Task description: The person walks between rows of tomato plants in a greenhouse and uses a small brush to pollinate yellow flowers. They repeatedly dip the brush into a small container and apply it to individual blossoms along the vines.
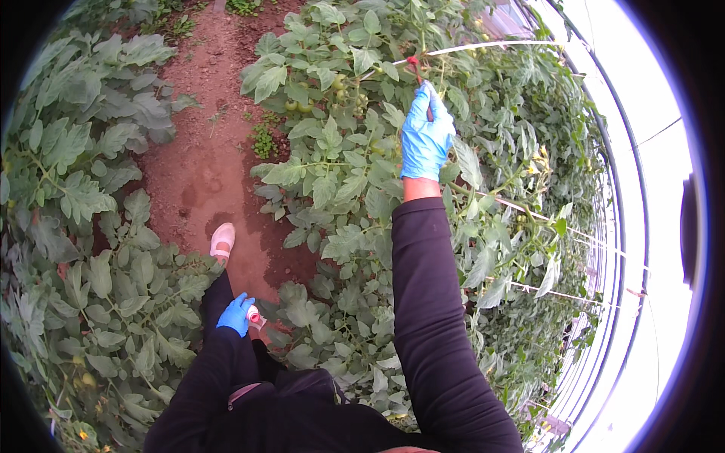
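Note:
In a blue disposable glove, my right hand (427, 136) reaches up and pinches a thin brush (418, 73). The brush's red tip (412, 60) meets, or is just in front of, a white support string (493, 45) among tomato plants (340, 147). Low by my leg, my left hand (235, 315), also gloved in blue, grips a small white container (252, 310) with red inside its mouth. Most of the container is hidden by the fingers. Green tomatoes (306, 106) hang to the left of the brush.
A reddish soil path (209, 158) runs between two leafy rows, with my pale shoe (222, 239) on it. Another tomato row (102, 124) crowds the left side. More strings (578, 232) cross the right row. Curved greenhouse pipes (623, 130) stand at the far right.

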Available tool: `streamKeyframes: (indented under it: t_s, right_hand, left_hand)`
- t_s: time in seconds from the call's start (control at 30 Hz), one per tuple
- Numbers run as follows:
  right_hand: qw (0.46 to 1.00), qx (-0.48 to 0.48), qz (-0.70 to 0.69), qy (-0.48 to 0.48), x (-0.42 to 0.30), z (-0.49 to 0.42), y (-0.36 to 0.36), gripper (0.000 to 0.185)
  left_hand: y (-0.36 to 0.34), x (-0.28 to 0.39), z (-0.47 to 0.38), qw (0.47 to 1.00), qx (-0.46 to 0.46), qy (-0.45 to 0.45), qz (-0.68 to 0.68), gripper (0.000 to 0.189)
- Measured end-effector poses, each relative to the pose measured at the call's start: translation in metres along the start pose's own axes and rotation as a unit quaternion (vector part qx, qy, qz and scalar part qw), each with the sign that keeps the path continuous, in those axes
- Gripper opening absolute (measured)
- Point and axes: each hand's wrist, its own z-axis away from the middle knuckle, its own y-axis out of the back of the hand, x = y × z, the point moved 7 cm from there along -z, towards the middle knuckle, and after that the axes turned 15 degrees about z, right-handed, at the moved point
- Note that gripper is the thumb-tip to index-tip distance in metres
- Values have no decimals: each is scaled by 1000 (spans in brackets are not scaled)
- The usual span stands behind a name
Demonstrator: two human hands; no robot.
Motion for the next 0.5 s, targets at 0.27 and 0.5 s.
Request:
streamKeyframes:
  t_s: [0.27,0.5]
  right_hand:
    - [1000,5,-16,-26,0,-1,-2,33]
    - [998,-29,-48,2,-36,13,21,32]
  left_hand:
    - [-4,-7,-3,1000,5,-17,0,63]
    - [-6,-16,-5,998,23,-61,0,60]
